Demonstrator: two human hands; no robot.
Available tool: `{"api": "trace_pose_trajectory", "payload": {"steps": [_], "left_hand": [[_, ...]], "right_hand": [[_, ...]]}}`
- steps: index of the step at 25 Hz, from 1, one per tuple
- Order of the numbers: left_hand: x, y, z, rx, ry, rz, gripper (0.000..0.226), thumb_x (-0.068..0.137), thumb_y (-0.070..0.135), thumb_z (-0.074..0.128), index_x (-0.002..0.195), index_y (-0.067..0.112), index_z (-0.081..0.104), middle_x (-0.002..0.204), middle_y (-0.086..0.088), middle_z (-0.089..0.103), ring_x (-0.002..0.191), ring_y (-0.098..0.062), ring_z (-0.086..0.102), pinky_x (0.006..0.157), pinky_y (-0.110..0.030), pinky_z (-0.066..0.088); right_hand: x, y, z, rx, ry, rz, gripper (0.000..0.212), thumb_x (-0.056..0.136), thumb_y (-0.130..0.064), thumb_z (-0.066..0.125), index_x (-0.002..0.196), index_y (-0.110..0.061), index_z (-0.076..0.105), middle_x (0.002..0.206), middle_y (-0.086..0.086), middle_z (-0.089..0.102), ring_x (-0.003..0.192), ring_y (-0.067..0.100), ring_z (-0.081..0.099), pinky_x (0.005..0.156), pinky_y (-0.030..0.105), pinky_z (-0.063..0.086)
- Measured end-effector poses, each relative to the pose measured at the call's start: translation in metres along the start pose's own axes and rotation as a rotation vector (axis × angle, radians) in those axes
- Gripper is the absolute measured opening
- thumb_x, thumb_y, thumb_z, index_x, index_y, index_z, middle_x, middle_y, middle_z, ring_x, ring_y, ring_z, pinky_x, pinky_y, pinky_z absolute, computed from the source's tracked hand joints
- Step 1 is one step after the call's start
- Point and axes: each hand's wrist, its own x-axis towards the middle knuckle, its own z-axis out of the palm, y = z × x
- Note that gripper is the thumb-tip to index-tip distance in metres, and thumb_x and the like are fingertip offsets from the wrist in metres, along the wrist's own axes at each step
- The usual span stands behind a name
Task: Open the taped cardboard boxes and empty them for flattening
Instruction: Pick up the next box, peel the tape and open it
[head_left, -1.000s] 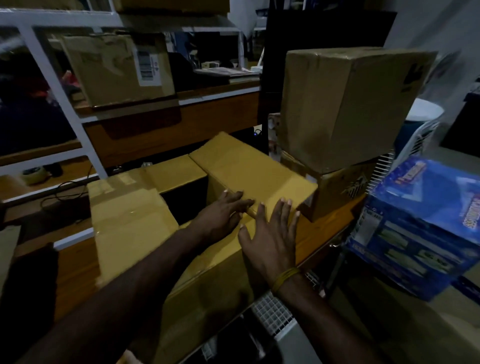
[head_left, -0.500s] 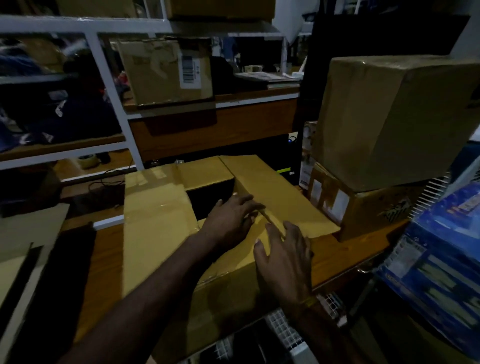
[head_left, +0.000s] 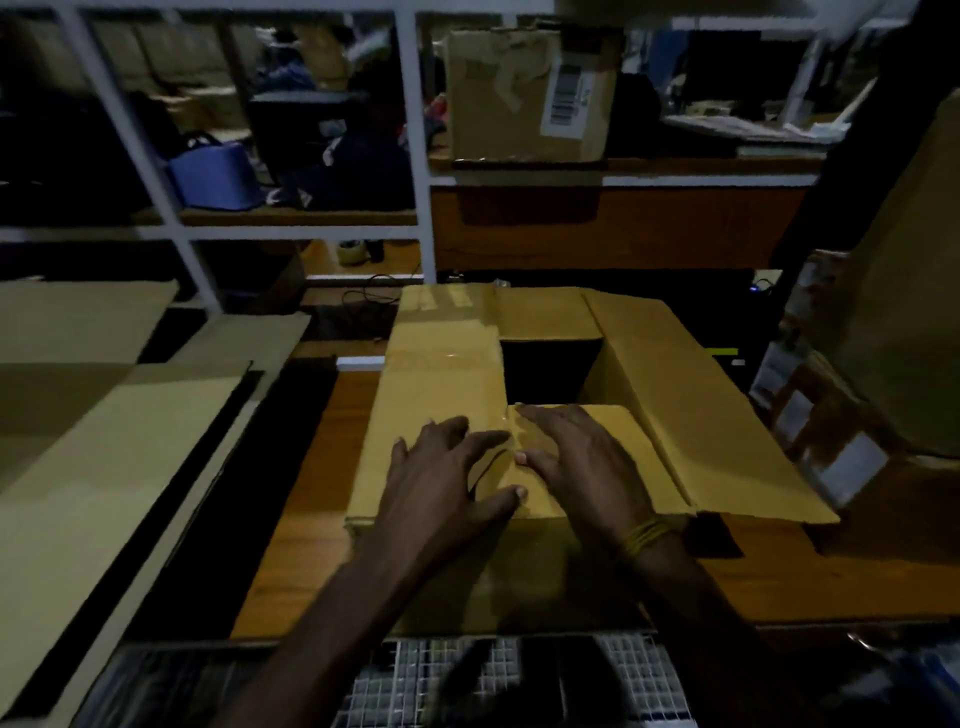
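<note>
Head view: we've got the cardboard box (head_left: 519, 467) in front of us on the wooden surface (head_left: 311, 519), top partly open.

Grip state: left hand (head_left: 441, 478) lies flat on the left flap (head_left: 436, 395), fingers spread and straight, holding nothing. Right hand (head_left: 582, 462) lies flat on the near flap (head_left: 613, 447), fingers straight, fingertips at the seam where the two flaps meet. Neither hand is curled round anything.

Step in hand, as we read it: getting the last flaps up so the box can be emptied.
- Work fingertips under the free edge at the seam and lift; pressing flat won't raise anything.
- Glossy tape (head_left: 447, 332) runs along the left flap. If it holds, we peel or split it along the seam rather than tear the board.
- Steady the box with the other hand so it doesn't slide on the wood.
- Fold each flap fully outward like the right flap (head_left: 691, 405), which already hangs open toward the stacked boxes (head_left: 883, 364).

Box look: plain tan corrugated, clean, no print visible. Dark opening (head_left: 550, 369) at the far middle; can't tell if anything is inside. Flat cardboard sheets (head_left: 104, 415) lie to the left. Light is dim and the frame is slightly blurred.
</note>
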Motion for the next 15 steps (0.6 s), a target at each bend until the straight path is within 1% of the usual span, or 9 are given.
{"api": "trace_pose_trajectory", "payload": {"steps": [3, 4, 5, 7, 8, 10, 11, 13, 15], "left_hand": [[-0.017, 0.007, -0.002, -0.058, 0.078, -0.035, 0.062, 0.084, 0.069, 0.055, 0.141, 0.053, 0.037, 0.159, 0.009, 0.025, 0.149, -0.017, 0.017, 0.12, -0.056, 0.007], [-0.021, 0.011, -0.004, -0.107, 0.133, -0.026, 0.058, 0.084, 0.067, 0.057, 0.139, 0.053, 0.041, 0.157, 0.012, 0.028, 0.147, -0.014, 0.022, 0.12, -0.058, 0.013], [-0.024, 0.015, -0.008, -0.167, 0.217, -0.009, 0.053, 0.085, 0.064, 0.058, 0.135, 0.051, 0.048, 0.152, 0.014, 0.035, 0.142, -0.011, 0.032, 0.116, -0.057, 0.026], [-0.025, 0.02, -0.017, -0.272, 0.455, 0.059, 0.038, 0.089, 0.05, 0.059, 0.125, 0.038, 0.064, 0.139, 0.011, 0.051, 0.125, -0.006, 0.05, 0.097, -0.044, 0.051], [-0.026, 0.02, -0.022, -0.275, 0.59, 0.1, 0.032, 0.092, 0.042, 0.059, 0.12, 0.029, 0.068, 0.135, 0.006, 0.056, 0.12, -0.006, 0.054, 0.091, -0.035, 0.055], [-0.03, 0.016, -0.031, -0.209, 0.817, 0.149, 0.031, 0.097, 0.033, 0.055, 0.118, 0.015, 0.071, 0.139, -0.006, 0.054, 0.127, -0.013, 0.053, 0.096, -0.025, 0.052], [-0.032, 0.011, -0.035, -0.155, 0.905, 0.148, 0.032, 0.099, 0.029, 0.054, 0.12, 0.011, 0.07, 0.144, -0.011, 0.05, 0.134, -0.022, 0.049, 0.101, -0.026, 0.048], [-0.036, -0.003, -0.041, -0.051, 1.019, 0.114, 0.035, 0.098, 0.019, 0.058, 0.129, 0.002, 0.063, 0.149, -0.02, 0.042, 0.141, -0.037, 0.038, 0.111, -0.035, 0.04], [-0.04, -0.018, -0.047, 0.039, 1.062, 0.064, 0.041, 0.098, 0.015, 0.057, 0.135, -0.003, 0.055, 0.151, -0.025, 0.037, 0.147, -0.041, 0.025, 0.118, -0.039, 0.03]], "right_hand": [[0.008, 0.006, 0.003, 0.136, 0.063, -0.114, 0.044, 0.097, -0.032, 0.059, 0.14, -0.032, 0.053, 0.132, -0.005, 0.056, 0.118, 0.012, 0.054, 0.093, 0.027, 0.048], [0.011, 0.004, 0.003, 0.186, 0.084, -0.156, 0.042, 0.099, -0.032, 0.056, 0.14, -0.031, 0.053, 0.133, -0.006, 0.056, 0.119, 0.01, 0.054, 0.093, 0.025, 0.048], [0.015, 0.0, 0.003, 0.238, 0.103, -0.201, 0.041, 0.1, -0.031, 0.054, 0.141, -0.03, 0.052, 0.136, -0.006, 0.055, 0.123, 0.008, 0.052, 0.097, 0.025, 0.047], [0.025, -0.014, 0.003, 0.326, 0.104, -0.279, 0.047, 0.102, -0.029, 0.051, 0.148, -0.029, 0.043, 0.152, -0.007, 0.043, 0.14, 0.008, 0.038, 0.111, 0.029, 0.039], [0.031, -0.022, 0.004, 0.343, 0.072, -0.329, 0.053, 0.102, -0.029, 0.052, 0.152, -0.029, 0.035, 0.159, -0.009, 0.031, 0.147, 0.009, 0.025, 0.117, 0.031, 0.031], [0.044, -0.042, 0.007, 0.316, -0.032, -0.464, 0.077, 0.098, -0.028, 0.059, 0.158, -0.029, 0.012, 0.165, -0.014, 0.005, 0.152, 0.009, 0.002, 0.121, 0.038, 0.02], [0.051, -0.051, 0.009, 0.295, -0.086, -0.527, 0.09, 0.094, -0.028, 0.065, 0.158, -0.029, 0.001, 0.165, -0.015, -0.004, 0.152, 0.011, -0.005, 0.122, 0.043, 0.018], [0.064, -0.07, 0.015, 0.264, -0.167, -0.605, 0.107, 0.088, -0.03, 0.071, 0.157, -0.032, -0.011, 0.164, -0.016, -0.013, 0.152, 0.013, -0.009, 0.122, 0.053, 0.018], [0.072, -0.086, 0.024, 0.226, -0.201, -0.655, 0.112, 0.085, -0.033, 0.073, 0.155, -0.036, -0.014, 0.164, -0.015, -0.016, 0.152, 0.012, -0.011, 0.121, 0.054, 0.018]]}}
